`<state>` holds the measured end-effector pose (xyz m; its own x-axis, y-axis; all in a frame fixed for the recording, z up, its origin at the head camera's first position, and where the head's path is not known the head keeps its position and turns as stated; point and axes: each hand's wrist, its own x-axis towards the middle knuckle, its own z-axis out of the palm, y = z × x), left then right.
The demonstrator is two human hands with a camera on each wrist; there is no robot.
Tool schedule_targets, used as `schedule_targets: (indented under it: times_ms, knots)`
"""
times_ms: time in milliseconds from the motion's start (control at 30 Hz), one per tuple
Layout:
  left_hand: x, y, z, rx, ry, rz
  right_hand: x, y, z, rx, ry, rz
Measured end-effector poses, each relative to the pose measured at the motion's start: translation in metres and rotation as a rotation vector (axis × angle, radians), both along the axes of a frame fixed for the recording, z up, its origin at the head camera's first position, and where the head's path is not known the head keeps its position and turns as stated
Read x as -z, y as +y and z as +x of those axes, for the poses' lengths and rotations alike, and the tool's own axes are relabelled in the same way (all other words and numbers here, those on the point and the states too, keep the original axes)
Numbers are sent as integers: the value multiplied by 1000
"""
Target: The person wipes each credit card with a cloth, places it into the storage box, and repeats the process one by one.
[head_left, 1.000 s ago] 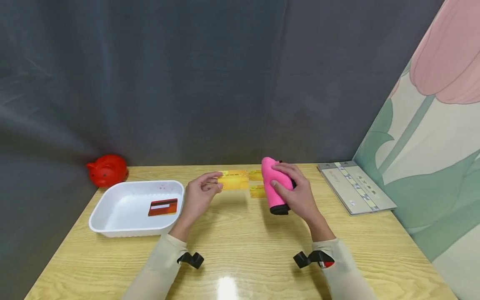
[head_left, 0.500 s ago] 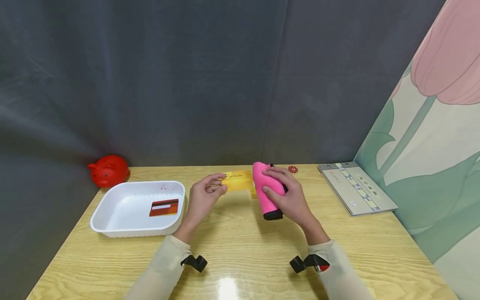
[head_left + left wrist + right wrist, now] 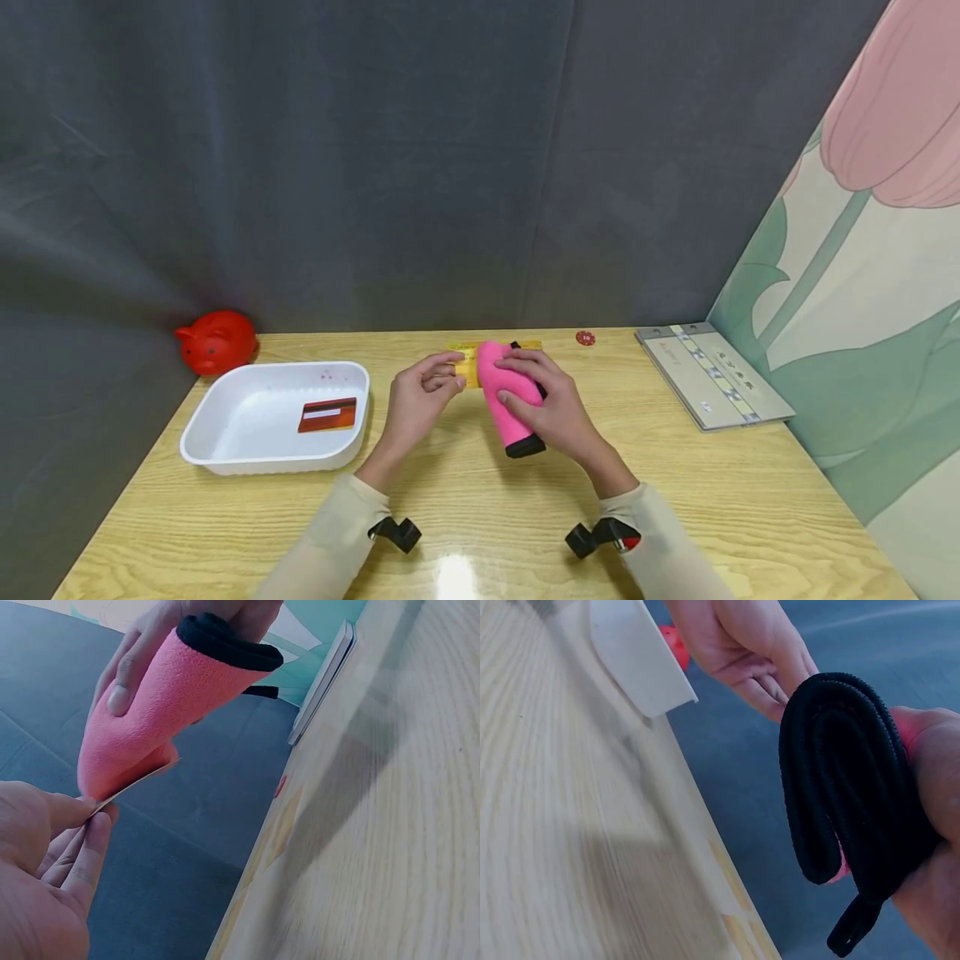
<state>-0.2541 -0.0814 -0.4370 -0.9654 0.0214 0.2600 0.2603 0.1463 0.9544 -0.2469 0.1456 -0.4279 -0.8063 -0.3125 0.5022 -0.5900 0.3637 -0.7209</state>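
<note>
In the head view my left hand [image 3: 423, 396] pinches a yellow card [image 3: 471, 375] at its left edge, between thumb and fingers. My right hand [image 3: 551, 408] grips a folded pink towel [image 3: 502, 400] with black edging, fingers over one side and thumb on the near side. The towel hides the right part of the card. From the left wrist, the card [image 3: 142, 780] shows nearly edge-on, with the pink cloth [image 3: 135, 724] right at its face. Black folded layers [image 3: 847, 780] and a small hanging loop [image 3: 855, 926] fill the right wrist view.
More yellow cards [image 3: 531, 344] lie on the wooden table [image 3: 480, 508] behind the towel. A white tray [image 3: 197, 433] with a red card [image 3: 327, 415] stands left, near a red piggy bank [image 3: 217, 343]. A red chip [image 3: 586, 338] and a grey binder [image 3: 712, 375] are at the right.
My right hand has moved left and nearer with the towel, which now covers much of the held card. The left hand has shifted slightly right. The red chip, hidden at first, is now visible.
</note>
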Motion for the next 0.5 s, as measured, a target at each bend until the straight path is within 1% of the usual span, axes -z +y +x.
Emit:
schedule_targets:
  times_ms: [133,267,500]
  knots:
    - [3,2,0,3,7,4,1,-6,3,-27,2,17]
    - [3,3,1,1,14,22,2,-9,4,-37,12,31]
    - [3,4,2,24,63,36,-2,-3,2,13,30,51]
